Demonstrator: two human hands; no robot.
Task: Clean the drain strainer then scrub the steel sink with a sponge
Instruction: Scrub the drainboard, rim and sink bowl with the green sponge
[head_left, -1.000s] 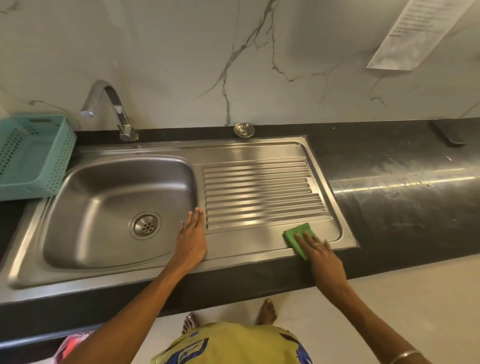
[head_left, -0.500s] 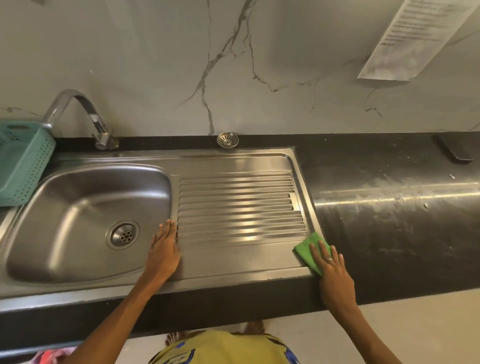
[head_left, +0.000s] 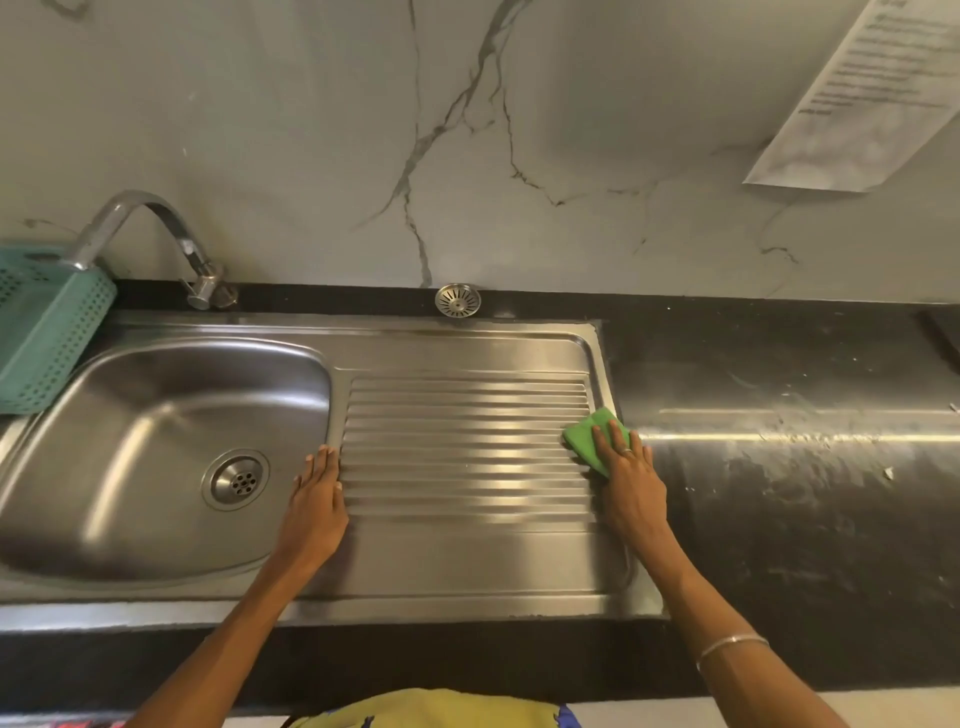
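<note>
The steel sink (head_left: 467, 348) has a bowl on the left with a round drain (head_left: 236, 479) and a ribbed drainboard on the right. A round metal drain strainer (head_left: 457, 300) lies on the black ledge behind the drainboard. My right hand (head_left: 631, 480) presses a green sponge (head_left: 589, 434) flat against the right edge of the ribs. My left hand (head_left: 317, 499) rests flat, fingers together, on the strip between bowl and drainboard, holding nothing.
A curved tap (head_left: 150, 234) stands behind the bowl. A teal perforated basket (head_left: 47, 332) sits at the far left. Black countertop (head_left: 779, 467), streaked with pale residue, runs to the right. A paper sheet (head_left: 862, 98) hangs on the marble wall.
My right hand has slid the sponge from the drainboard's front right corner up along its right edge onto the ribs. My left hand stays at the same spot.
</note>
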